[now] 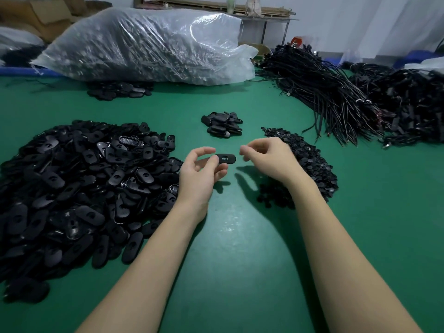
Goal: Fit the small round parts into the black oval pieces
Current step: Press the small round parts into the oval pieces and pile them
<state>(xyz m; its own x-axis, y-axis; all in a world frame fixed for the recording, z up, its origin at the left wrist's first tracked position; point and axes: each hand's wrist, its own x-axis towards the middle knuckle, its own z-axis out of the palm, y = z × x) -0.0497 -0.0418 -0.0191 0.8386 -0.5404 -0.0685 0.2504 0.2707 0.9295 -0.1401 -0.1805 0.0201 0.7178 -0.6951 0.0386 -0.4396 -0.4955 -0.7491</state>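
One matte black oval piece [226,158] pinched, left hand [199,171].

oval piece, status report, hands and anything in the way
Left hand pinches oval piece above the mat. Right hand beside it, fingers curled; round part in it not visible. Nothing between them.

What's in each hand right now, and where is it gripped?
Left hand pinches a black oval piece by its left end. Right hand: fingers curled, contents unclear.
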